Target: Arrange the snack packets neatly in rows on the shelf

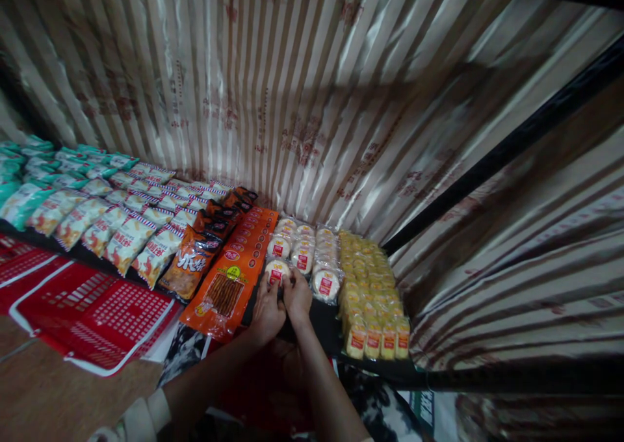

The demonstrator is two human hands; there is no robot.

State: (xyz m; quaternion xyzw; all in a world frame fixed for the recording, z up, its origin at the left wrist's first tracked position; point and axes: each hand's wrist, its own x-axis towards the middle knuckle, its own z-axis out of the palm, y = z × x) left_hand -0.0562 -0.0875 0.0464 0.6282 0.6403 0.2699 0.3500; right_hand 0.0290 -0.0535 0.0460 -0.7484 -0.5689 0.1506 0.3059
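My left hand and my right hand meet at the front of a low dark shelf. Both have their fingers closed on the near edge of a round white cake in a clear packet with a red label. That packet heads a column of like packets. To its right lie two more columns of round cakes. To its left runs a row of long orange snack packets.
Yellow packets with red labels fill the shelf's right end. Dark orange bags, white striped bags and green bags stretch leftwards. A red plastic basket lies below on the wooden floor. Striped glossy paper backs the shelf.
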